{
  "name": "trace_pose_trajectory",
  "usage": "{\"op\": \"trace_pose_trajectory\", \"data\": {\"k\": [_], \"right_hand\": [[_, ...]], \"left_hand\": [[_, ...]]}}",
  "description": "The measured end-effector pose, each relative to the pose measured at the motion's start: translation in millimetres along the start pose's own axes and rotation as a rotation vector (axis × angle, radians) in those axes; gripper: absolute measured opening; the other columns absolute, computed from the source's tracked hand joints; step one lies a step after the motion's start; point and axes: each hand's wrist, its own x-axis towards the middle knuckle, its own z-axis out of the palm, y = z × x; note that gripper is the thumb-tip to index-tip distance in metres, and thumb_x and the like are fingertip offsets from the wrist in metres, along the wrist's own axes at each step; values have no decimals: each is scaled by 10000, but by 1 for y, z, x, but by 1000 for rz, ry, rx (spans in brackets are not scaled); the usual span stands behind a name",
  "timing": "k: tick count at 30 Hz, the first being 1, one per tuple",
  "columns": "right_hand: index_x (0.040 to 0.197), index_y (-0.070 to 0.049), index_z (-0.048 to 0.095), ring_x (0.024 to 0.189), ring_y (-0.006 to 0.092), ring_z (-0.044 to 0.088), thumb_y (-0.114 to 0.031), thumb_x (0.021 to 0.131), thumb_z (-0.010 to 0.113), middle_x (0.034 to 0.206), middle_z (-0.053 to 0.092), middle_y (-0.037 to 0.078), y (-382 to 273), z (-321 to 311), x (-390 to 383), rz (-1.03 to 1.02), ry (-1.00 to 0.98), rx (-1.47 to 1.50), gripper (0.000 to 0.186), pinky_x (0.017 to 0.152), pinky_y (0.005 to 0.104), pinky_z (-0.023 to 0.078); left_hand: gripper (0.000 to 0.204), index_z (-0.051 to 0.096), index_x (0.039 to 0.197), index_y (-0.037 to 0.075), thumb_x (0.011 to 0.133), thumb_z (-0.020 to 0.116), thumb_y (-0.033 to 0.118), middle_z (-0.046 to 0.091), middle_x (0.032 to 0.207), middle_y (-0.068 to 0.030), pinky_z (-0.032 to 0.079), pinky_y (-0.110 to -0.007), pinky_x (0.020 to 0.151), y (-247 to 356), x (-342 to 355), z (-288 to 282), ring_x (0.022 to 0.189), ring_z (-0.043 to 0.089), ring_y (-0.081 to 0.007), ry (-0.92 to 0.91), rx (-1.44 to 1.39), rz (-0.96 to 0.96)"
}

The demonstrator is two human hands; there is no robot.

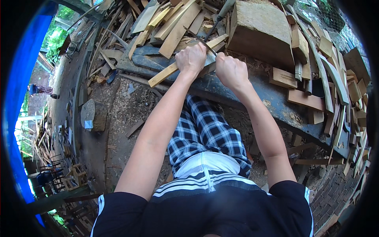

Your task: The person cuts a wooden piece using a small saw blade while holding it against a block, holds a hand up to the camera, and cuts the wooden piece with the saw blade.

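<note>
A long pale wooden strip [163,75] lies slantwise across the dark bench [256,98]. My left hand [192,59] is closed over it, knuckles up; its fingertips are hidden. Just to the right, my right hand [232,72] makes a fist around the end of what looks like a hand saw [211,58], its handle hidden by the fingers. The saw's thin blade runs away to the far left and crosses the strip beyond my left hand. Its teeth are too small to make out.
A big wooden block [262,33] stands behind my hands. Loose boards [179,29] pile up at the far left, and offcuts [306,98] crowd the bench's right side. A stump [94,114] stands on the littered ground. Far left, a person [41,90] is visible.
</note>
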Motion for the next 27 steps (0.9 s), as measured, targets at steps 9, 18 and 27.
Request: {"op": "trace_pose_trajectory", "data": {"k": [9, 18, 27], "right_hand": [[886, 18, 553, 689, 400, 678, -121, 858, 455, 725, 662, 245, -5, -30, -49, 78, -149, -4, 172, 620, 483, 546], [868, 2, 583, 720, 361, 694, -124, 864, 445, 773, 683, 219, -11, 6, 11, 31, -59, 1, 187, 628, 471, 552], [826, -5, 545, 647, 379, 677, -129, 868, 442, 691, 661, 215, -10, 15, 7, 11, 55, 12, 168, 582, 475, 544]], "left_hand": [[515, 719, 682, 54, 942, 374, 334, 675, 713, -214, 547, -467, 665, -7, 0, -5, 705, 689, -384, -1, -4, 13], [511, 727, 691, 62, 943, 375, 334, 678, 726, -215, 547, -470, 686, -6, -1, 0, 721, 690, -385, -16, -21, -18], [532, 724, 755, 47, 958, 342, 357, 684, 797, -227, 540, -489, 722, -5, -1, -4, 767, 682, -403, -74, -34, -16]]}}
